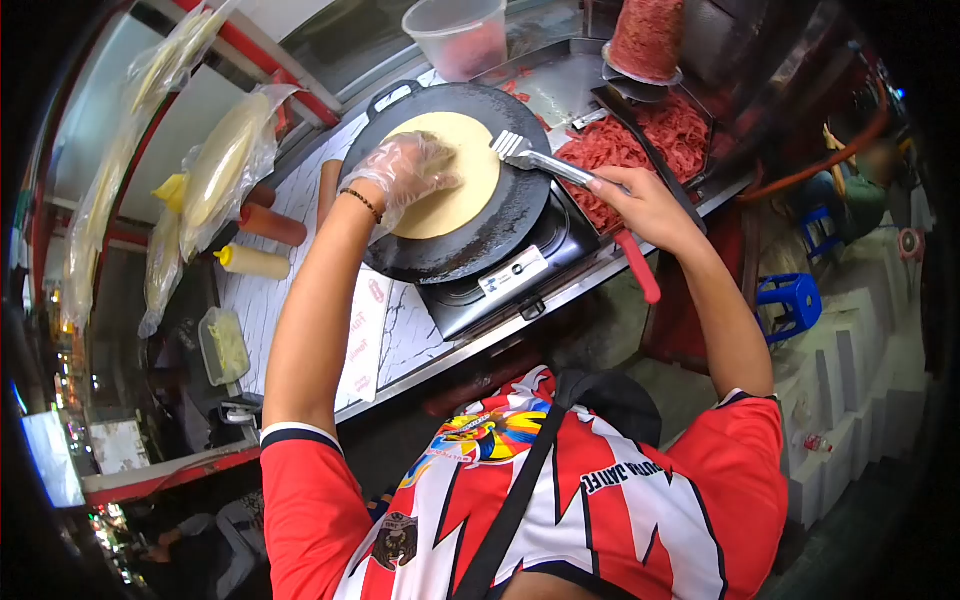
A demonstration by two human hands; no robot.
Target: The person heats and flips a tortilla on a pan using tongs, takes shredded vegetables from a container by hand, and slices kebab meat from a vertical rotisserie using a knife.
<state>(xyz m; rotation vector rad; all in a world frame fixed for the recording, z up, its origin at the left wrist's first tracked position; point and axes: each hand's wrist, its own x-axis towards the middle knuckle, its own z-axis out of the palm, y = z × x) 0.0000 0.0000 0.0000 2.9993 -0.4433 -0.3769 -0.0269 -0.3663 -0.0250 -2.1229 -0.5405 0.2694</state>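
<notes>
A round pale flatbread [470,185] lies on a black griddle pan [440,262] set over a gas stove [490,300]. Over the flatbread's left part is my left hand [408,170], in a clear plastic glove, fingers spread and lowered towards it; whether they touch it I cannot tell. My right hand [645,203] is closed around the handle of metal serving tongs [555,166], whose slotted tips reach the flatbread's right edge. Shredded reddish meat [610,160] fills a metal tray beside the griddle. A knife with a red handle [637,266] sticks out past the tray's front edge.
A stacked meat cone [647,40] stands behind the tray, beside a clear plastic tub [457,35]. On the left are bagged flatbreads [235,155], a yellow-tipped sauce bottle [253,262], a red-brown bottle [275,225] and a container of pale shreds [224,345]. Blue stools [790,305] stand at right.
</notes>
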